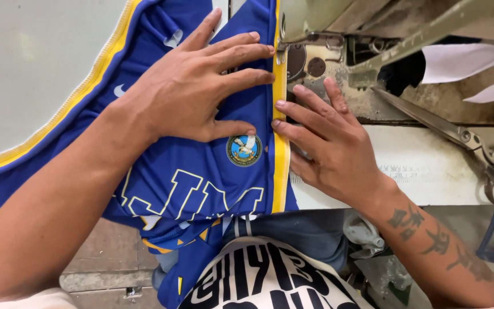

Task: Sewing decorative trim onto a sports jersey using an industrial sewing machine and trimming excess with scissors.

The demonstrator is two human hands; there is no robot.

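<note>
While left hand (192,86) lies flat, fingers spread, on blue jersey (201,177), right hand (327,143) presses yellow edge band (280,154) flat, grasping nothing. Jersey on worktop (418,166), band end under sewing machine (315,34) foot at 12 o'clock; most of band unfed. Scissors (458,134) at 3 o'clock.

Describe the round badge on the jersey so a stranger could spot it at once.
On the blue jersey spread over the table, look just below the left hand thumb, beside the yellow trim. The badge is its only round patch, showing a white bird.

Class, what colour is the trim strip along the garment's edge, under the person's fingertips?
Yellow trim on blue garment; head view.
</note>
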